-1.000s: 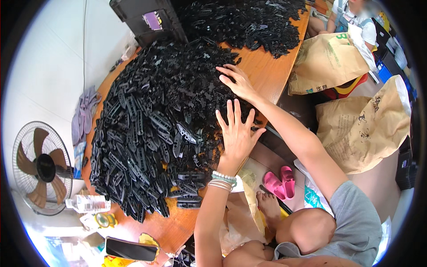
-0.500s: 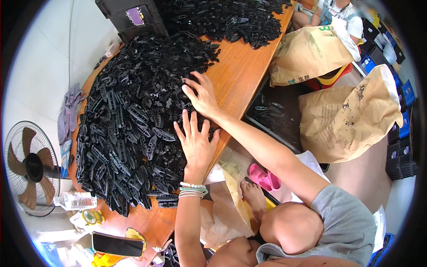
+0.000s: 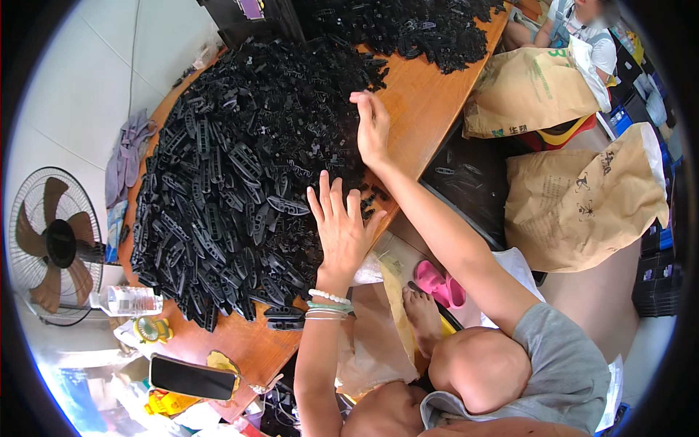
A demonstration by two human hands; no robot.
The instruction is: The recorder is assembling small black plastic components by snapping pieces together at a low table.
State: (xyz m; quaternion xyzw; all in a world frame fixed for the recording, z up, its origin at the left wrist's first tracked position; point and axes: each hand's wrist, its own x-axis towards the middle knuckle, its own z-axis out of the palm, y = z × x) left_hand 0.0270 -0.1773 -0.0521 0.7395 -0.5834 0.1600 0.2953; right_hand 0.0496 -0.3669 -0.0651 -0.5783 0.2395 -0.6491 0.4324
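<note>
A broad heap of small black plastic parts [image 3: 218,189] covers much of the wooden table [image 3: 419,102]. Larger, elongated pieces make up its near left side, and finer ones lie toward the far right. My left hand [image 3: 341,229], with bracelets at the wrist, rests on the heap's near right side, palm down and fingers spread. Farther off, my right hand [image 3: 373,131] stands on edge against the heap's right border. Its fingers point away from me, slightly bent and close together. I see nothing held in either hand; the right palm is partly hidden.
Another black heap [image 3: 408,33] and a black crate [image 3: 255,22] are at the back. Paper sacks [image 3: 582,211] stand right of the table, beside a dark bin [image 3: 466,175]. A phone [image 3: 193,377], a plastic bottle [image 3: 131,300] and a fan [image 3: 58,244] are at left. Someone sits at far right.
My right hand has moved away from my left and turned from palm down onto its edge. My left hand stays spread on the heap. The whole view has shifted slightly.
</note>
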